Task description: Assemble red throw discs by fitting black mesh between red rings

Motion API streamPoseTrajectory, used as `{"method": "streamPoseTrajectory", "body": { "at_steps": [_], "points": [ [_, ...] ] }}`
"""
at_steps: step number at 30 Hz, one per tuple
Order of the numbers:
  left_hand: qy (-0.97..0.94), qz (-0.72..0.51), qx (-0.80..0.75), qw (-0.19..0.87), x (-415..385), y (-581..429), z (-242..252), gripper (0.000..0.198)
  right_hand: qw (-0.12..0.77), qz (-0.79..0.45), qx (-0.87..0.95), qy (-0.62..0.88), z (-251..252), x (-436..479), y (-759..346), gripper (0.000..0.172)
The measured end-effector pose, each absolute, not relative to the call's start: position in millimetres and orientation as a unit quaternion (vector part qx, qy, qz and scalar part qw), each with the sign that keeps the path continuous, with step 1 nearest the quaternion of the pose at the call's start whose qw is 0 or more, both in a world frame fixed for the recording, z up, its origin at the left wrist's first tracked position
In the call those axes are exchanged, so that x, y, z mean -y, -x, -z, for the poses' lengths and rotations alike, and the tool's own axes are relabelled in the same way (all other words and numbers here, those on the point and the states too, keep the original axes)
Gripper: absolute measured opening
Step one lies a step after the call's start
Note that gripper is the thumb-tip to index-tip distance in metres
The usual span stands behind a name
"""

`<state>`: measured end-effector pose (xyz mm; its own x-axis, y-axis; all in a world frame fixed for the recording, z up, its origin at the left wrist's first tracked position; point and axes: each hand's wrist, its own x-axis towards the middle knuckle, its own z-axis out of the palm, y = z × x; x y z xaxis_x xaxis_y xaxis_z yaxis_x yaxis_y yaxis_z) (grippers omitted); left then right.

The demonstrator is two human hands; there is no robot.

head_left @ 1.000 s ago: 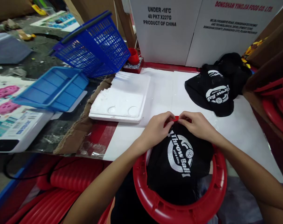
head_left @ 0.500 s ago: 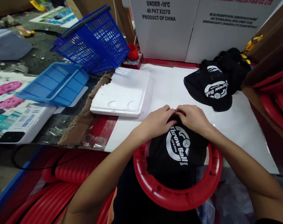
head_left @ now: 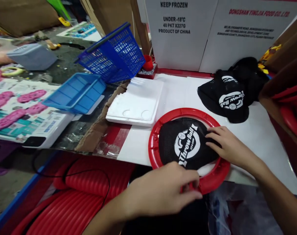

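A tilted blue basket [head_left: 110,60] sits behind a light-blue tray [head_left: 76,89].

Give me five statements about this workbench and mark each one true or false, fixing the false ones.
1. Black mesh fabric printed "Throw Ball" lies within the red plastic ring. True.

2. The left hand is inside the light-blue plastic tray. False: it is at the near side of the red plastic ring.

3. The right hand has its fingers over the right side of the black mesh fabric. True.

4. The white foam slab lies to the right of the red plastic ring. False: it lies to the left, beyond the ring.

5. The dark-blue basket stands level and upright. False: it is tilted, behind the light-blue plastic tray.
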<state>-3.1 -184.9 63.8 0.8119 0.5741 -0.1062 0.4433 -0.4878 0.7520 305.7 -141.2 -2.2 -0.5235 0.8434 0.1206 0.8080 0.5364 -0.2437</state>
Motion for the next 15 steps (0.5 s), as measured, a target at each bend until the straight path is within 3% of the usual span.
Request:
{"method": "streamPoseTrajectory", "body": {
  "at_steps": [2, 5, 7, 11, 15],
  "points": [
    [-0.882, -0.109, -0.314, 0.335, 155.9, -1.2, -60.8, 0.015, 0.087, -0.069, 0.882, 0.457, -10.5, 137.4, -296.9, 0.023],
    [-0.910, -0.131, -0.379, 0.107, 95.4, -15.1, -37.4, 0.017, 0.064, 0.008, 0.899, 0.433, -25.3, 122.8, -275.9, 0.024],
    [-0.920, -0.106, -0.374, 0.049, 64.5, -27.7, -20.9, 0.027, 0.073, 0.051, 0.896, 0.434, -21.4, 109.4, -260.6, 0.025],
    [-0.933, -0.059, -0.349, 0.071, 45.1, -43.1, -13.0, 0.026, 0.128, -0.028, 0.877, 0.463, 1.8, 90.9, -247.9, 0.026],
    [-0.905, -0.101, -0.340, 0.234, 45.4, -36.6, -16.8, 0.012, 0.200, -0.214, 0.842, 0.453, 1.1, 91.4, -257.0, 0.013]
  ]
}}
